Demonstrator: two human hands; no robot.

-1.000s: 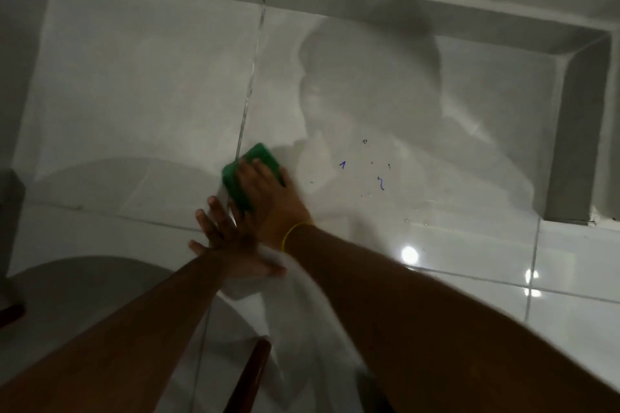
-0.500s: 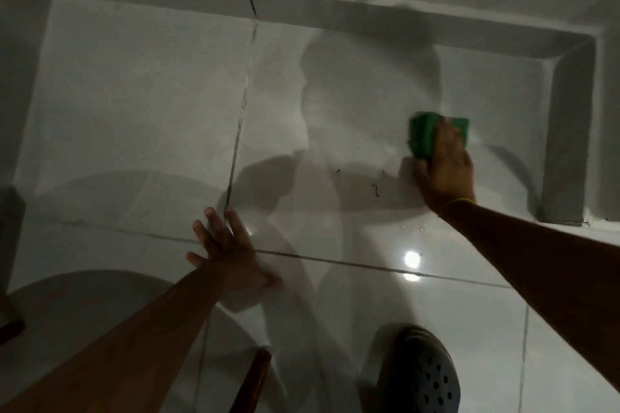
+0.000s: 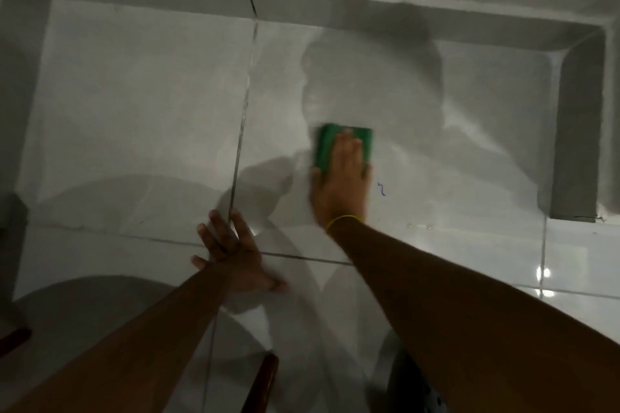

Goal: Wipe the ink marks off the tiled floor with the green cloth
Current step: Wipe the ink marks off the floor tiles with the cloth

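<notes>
The green cloth (image 3: 330, 144) lies flat on the white tiled floor (image 3: 141, 117), near the middle of the view. My right hand (image 3: 342, 181) presses down on it with fingers stretched over the cloth; a yellow band circles the wrist. One small blue ink mark (image 3: 381, 189) shows on the tile just right of that hand. My left hand (image 3: 235, 251) rests flat on the floor to the lower left, fingers spread, holding nothing. Any marks beneath the cloth or hand are hidden.
A grey skirting (image 3: 369, 13) frames the floor along the far side, with a corner post (image 3: 577, 131) at the right. A dark wooden piece (image 3: 261, 382) stands at the bottom centre. A dark perforated shoe (image 3: 426, 392) shows at the bottom right. Light glare (image 3: 543, 273) reflects on the tiles.
My right hand has swept the green cloth from the far right back toward the centre, covering the leftmost mark. The left hand has stayed planted on the floor.
</notes>
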